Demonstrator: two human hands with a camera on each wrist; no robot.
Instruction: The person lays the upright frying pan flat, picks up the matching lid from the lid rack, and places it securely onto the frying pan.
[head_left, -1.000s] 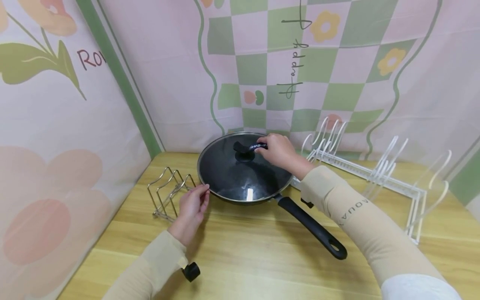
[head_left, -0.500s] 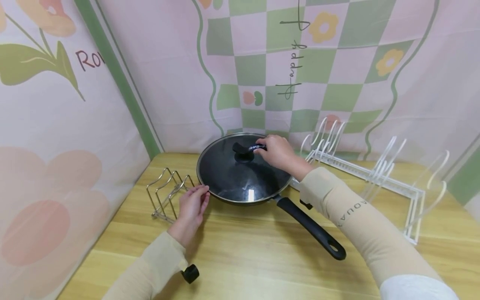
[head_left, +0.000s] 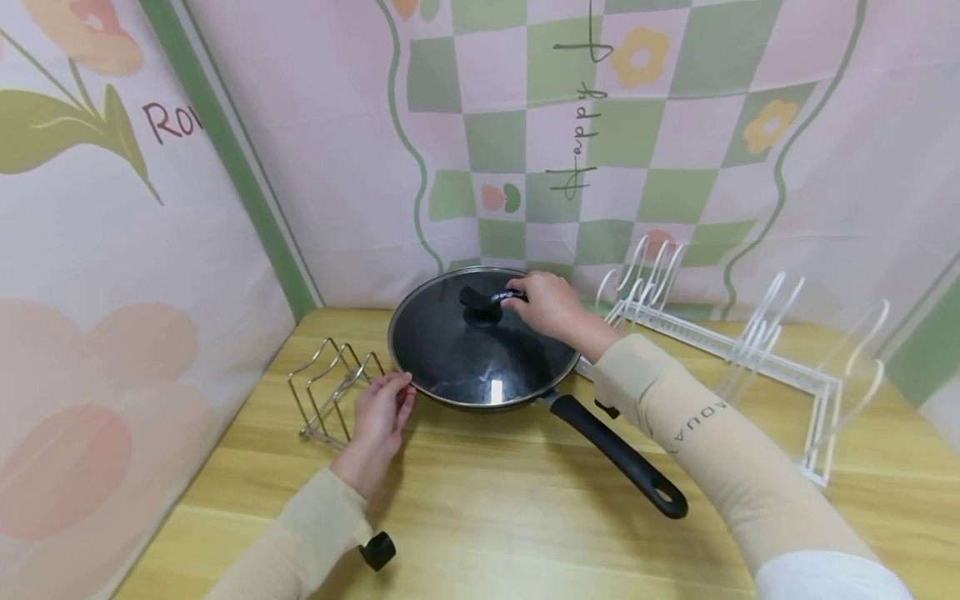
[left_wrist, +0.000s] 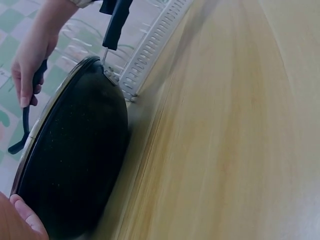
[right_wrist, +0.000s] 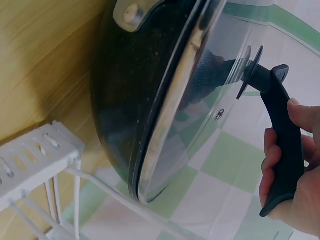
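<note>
A dark wok (left_wrist: 80, 150) sits on the wooden table, its long black handle (head_left: 615, 454) reaching toward the front right. Its glass lid (head_left: 480, 354), edged in metal, covers the top. My right hand (head_left: 551, 304) grips the black lid handle (right_wrist: 287, 135), fingers curled round it in the right wrist view. At the near left of the rim, my left hand (head_left: 378, 421) pinches the edge, thumb above. In the left wrist view a fingertip (left_wrist: 30, 215) lies against the wok's dark outer side.
A silver wire rack (head_left: 318, 400) stands left of the wok, close to the left hand. Behind the right forearm is a white rack (head_left: 780, 367) with upright hoops. Patterned cloth (head_left: 502, 108) hangs along the back and left of the table (head_left: 480, 525).
The whole head view has shifted slightly left. Both hands keep their places on the lid handle and the rim; wok and lid stay put.
</note>
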